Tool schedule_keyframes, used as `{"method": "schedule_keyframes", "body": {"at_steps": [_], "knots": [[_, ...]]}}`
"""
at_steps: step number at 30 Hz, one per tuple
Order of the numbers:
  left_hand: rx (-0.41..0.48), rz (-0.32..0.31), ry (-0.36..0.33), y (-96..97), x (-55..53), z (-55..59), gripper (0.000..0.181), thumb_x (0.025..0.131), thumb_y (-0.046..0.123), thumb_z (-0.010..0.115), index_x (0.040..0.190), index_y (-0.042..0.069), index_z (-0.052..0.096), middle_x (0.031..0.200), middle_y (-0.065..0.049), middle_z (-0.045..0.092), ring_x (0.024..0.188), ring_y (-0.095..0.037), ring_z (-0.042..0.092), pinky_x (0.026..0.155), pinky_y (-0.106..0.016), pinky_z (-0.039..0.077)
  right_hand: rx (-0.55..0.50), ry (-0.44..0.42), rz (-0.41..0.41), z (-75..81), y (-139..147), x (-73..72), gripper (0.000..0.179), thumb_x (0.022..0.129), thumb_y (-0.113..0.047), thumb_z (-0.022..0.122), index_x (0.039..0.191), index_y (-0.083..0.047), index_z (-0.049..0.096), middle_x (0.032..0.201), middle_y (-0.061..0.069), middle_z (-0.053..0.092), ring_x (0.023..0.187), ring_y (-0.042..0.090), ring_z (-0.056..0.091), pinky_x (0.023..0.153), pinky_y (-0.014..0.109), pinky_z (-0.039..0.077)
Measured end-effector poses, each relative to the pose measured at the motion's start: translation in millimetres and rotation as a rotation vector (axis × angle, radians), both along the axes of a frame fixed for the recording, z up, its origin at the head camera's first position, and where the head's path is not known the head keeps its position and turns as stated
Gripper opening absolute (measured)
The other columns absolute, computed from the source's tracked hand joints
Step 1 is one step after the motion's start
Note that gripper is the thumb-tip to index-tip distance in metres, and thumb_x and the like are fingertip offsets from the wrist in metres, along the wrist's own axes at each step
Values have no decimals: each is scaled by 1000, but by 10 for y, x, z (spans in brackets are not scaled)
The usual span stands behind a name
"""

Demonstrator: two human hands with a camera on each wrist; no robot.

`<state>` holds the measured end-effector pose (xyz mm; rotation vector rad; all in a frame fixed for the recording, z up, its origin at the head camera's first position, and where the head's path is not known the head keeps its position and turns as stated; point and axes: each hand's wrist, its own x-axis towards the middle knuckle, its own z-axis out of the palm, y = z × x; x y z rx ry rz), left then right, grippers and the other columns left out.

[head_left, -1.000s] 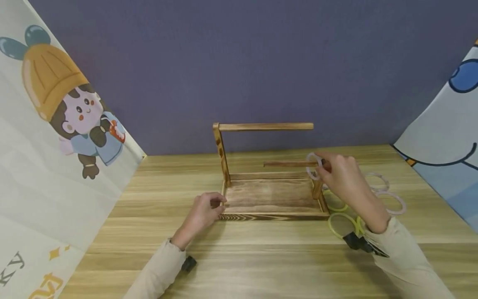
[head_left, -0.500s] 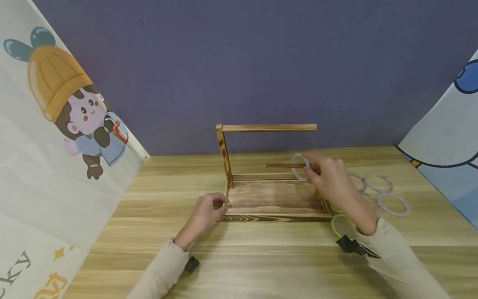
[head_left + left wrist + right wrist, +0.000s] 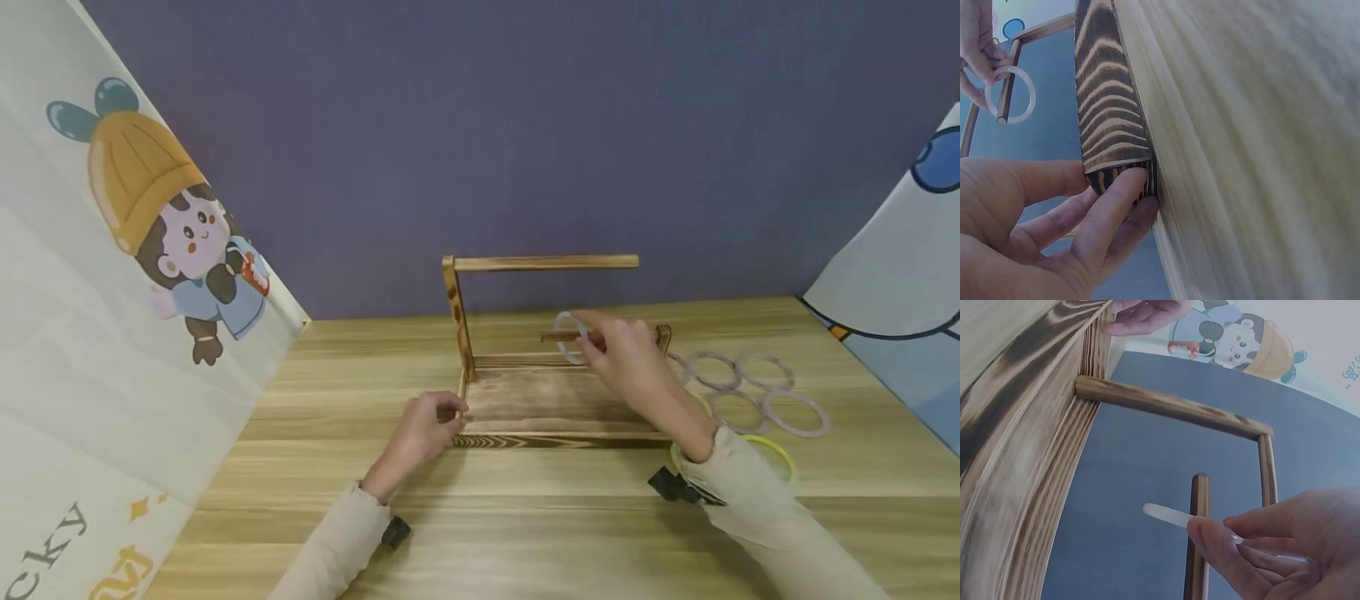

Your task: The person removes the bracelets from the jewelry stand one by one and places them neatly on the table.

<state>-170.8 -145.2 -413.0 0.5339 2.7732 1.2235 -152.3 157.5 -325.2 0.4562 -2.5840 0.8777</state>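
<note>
A wooden rack has a tray-like base (image 3: 555, 396), a long upper rod (image 3: 547, 263) and a shorter lower rod (image 3: 549, 337). My right hand (image 3: 633, 358) pinches a pale translucent ring (image 3: 1031, 94) between thumb and fingers. The ring encircles the lower rod near its free left end, as the left wrist view shows. At the base's front left corner, my left hand (image 3: 420, 427) grips the end of the striped front board (image 3: 1113, 112) with its fingertips. The right hand and forearm hide the lower rod's right part and the base's right end.
Several pale rings (image 3: 827, 417) lie on the wooden table (image 3: 525, 525) to the right of the rack. Yellow rings (image 3: 782, 455) lie nearer, partly under the right sleeve. A dark blue panel (image 3: 540, 150) stands behind, with printed white sheets at both sides.
My right hand has moved left with the ring, carrying it along the lower rod toward the free end. The left hand stays at the base's corner. The head view has shifted slightly.
</note>
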Motion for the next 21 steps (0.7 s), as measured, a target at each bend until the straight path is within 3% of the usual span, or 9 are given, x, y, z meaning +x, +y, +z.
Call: {"method": "schedule_keyframes", "body": {"at_steps": [12,21], "knots": [[6,-17,-6,-35,13,-22,17,91,3,70,107,5,73,105,-10,70,97,-24,66,73,-30,59,-4,11,22,3,-228,-75,39,97,-4,62,135,-1,59,79,13,71,39,10,43,34,23,35],[5,-19,22,-22,1,-13,17,90,3,71,107,5,73,106,-9,71,97,-23,66,85,-40,57,-27,42,51,18,-267,-98,38,96,-1,62,134,-1,60,78,14,71,43,9,48,36,24,40]]}}
